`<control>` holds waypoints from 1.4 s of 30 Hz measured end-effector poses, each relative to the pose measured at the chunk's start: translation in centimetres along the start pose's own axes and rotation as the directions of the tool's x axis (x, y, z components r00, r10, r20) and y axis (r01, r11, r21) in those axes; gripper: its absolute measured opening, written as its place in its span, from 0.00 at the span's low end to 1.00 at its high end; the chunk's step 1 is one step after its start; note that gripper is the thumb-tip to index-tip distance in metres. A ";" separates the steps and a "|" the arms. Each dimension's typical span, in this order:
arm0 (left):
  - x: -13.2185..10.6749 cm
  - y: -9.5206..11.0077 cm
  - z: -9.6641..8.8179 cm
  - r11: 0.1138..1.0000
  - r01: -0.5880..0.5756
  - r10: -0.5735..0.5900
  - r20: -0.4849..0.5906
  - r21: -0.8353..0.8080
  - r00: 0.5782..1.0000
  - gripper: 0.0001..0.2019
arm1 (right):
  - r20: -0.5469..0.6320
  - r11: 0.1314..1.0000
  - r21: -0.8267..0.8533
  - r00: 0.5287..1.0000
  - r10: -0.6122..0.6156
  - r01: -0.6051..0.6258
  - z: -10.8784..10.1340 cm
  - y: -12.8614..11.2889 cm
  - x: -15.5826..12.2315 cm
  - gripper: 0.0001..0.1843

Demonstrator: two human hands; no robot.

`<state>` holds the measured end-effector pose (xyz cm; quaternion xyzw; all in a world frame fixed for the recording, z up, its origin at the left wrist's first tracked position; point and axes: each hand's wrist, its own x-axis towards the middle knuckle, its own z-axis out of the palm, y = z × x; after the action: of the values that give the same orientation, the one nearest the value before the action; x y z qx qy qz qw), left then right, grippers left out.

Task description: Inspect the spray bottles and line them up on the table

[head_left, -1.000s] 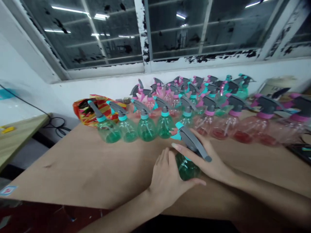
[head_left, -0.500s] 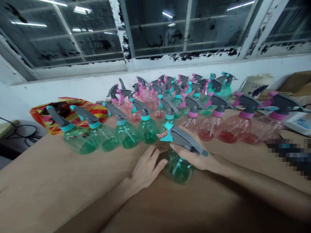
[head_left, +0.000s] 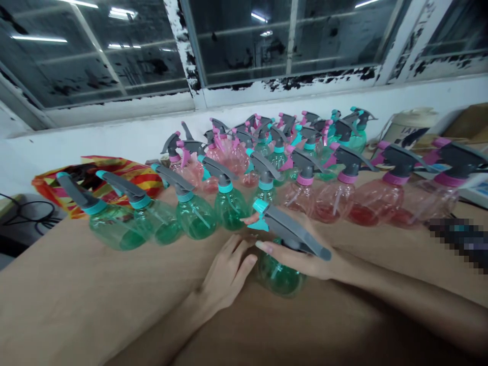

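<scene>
A green spray bottle (head_left: 285, 278) with a grey trigger head and turquoise nozzle stands on the table in front of me. My right hand (head_left: 305, 251) is closed around its neck, just under the trigger head; the palm side is hidden. To the left of this bottle, my left hand (head_left: 229, 267) rests low over the tabletop, thumb apart from its loosely bent fingers, holding nothing. Behind my hands runs a row of spray bottles: several green ones (head_left: 196, 217) on the left and several pink ones (head_left: 375, 203) on the right.
More pink and green spray bottles (head_left: 279, 158) crowd together near the wall. A red and yellow striped bag (head_left: 125, 173) lies at the left, with black cables (head_left: 28, 216) beyond it. On the right are a beige container (head_left: 409, 127) and a pixelated dark object (head_left: 459, 241).
The view has shifted slightly. My right hand keeps its hold on the spray bottle, whose head has tilted or moved a little. My left hand stays beside it, nearly unmoved.
</scene>
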<state>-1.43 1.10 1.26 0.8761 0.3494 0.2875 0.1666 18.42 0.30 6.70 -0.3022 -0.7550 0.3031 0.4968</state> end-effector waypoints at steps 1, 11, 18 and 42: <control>0.1 0.1 0.0 1.000 0.011 -0.011 -0.011 0.015 1.000 0.14 | -0.009 1.000 -0.006 1.000 -0.006 0.006 0.0 -0.1 0.0 0.11; 0.3 -0.5 0.7 0.994 0.086 -0.083 -0.044 0.068 0.996 0.12 | -0.013 0.998 -0.054 1.000 -0.019 0.019 0.6 -1.7 -0.2 0.03; 0.3 -1.0 0.8 0.992 0.094 -0.090 -0.040 0.089 0.995 0.12 | 0.000 0.999 -0.035 1.000 -0.009 0.009 0.6 -1.3 -0.4 0.06; 0.1 -0.9 0.6 0.981 0.014 -0.020 0.032 0.195 0.999 0.13 | 0.032 0.997 -0.008 0.996 0.078 -0.078 0.4 -1.5 -0.7 0.13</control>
<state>-1.47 1.72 0.36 0.8899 0.3806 0.2356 0.0883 18.06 -1.26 7.29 -0.3283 -0.7516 0.3244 0.4712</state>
